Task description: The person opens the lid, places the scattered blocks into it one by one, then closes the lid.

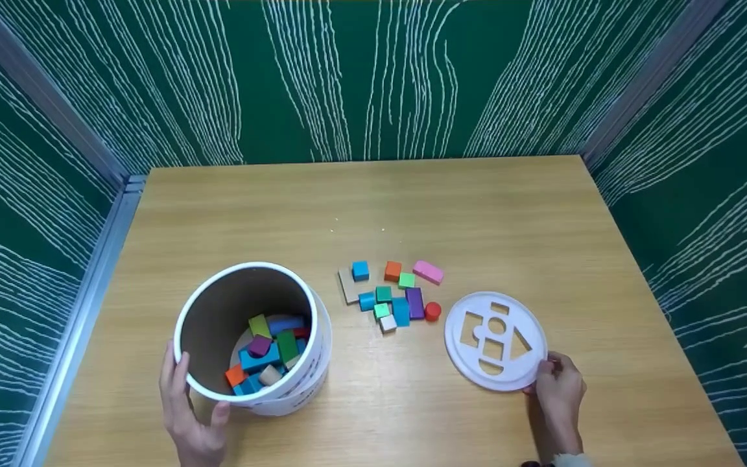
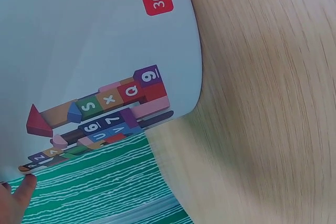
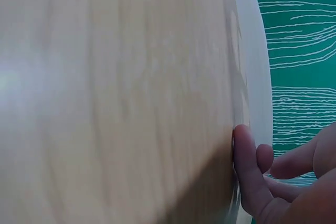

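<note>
A white bucket with printed block pictures on its side stands at the left, with several coloured blocks inside. My left hand rests against its near left side, fingers spread and fairly straight, thumb at the front; in the left wrist view only a little of the hand shows beside the printed wall. At the right, my right hand pinches the lower right edge of a round white lid with shaped holes. The right wrist view shows the thumb and fingers at the lid's edge, seen almost edge-on.
Between bucket and lid lie several loose blocks, among them a purple block, a pink block and a red cylinder. The wooden table is bordered by green panels with white lines.
</note>
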`<state>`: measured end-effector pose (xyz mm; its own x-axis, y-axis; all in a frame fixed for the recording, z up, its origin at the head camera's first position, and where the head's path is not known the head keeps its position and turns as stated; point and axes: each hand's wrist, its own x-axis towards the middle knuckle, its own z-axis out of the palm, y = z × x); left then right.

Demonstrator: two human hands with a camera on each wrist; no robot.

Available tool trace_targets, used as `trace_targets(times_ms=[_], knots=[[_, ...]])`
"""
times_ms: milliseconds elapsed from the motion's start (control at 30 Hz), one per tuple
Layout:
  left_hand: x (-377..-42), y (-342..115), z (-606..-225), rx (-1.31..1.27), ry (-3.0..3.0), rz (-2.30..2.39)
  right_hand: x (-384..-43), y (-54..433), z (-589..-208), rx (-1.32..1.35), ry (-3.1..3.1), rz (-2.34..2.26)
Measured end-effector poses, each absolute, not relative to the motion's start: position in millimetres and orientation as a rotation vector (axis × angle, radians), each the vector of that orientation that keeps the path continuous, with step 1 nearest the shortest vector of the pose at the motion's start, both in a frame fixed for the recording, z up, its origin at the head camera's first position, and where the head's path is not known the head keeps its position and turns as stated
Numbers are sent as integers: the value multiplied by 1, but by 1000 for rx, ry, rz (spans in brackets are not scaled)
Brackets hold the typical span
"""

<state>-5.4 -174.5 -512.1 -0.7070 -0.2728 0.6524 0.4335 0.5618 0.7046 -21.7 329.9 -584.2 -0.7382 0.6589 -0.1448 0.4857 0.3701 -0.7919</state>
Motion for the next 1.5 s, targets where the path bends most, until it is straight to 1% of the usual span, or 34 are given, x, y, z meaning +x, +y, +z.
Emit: trace_targets(times_ms=[200, 367, 667, 867, 1100, 1167, 1400, 1500], knots=[[-5, -173, -512, -97, -2050, -1191, -26, 333, -585, -1070, -2472, 1184], [-7, -173, -513, -101, -2040, -1203, -31, 336, -587, -1131, -2478, 1172], [-3, -171, -515, -73, -2044, -1205, -32, 340, -589, -1126, -2514, 1107], [-3, -169, -514, -65, -2037, -1203, -27, 342, -583, -1043, -2533, 1105], [-4, -157, -487, -124, -1982, -1220, -21, 344, -572, -925, -2598, 1080], [-3, -157, -486, -117, -1992, -1219, -22, 342, -569, -912, -2630, 1064], [-5, -169, -514, -114, -2008, -1218, -26, 331, -553, -960, -2745, 1019], [-6, -172, -520, -107, -2028, -1202, -26, 325, -547, -916, -2753, 1006]])
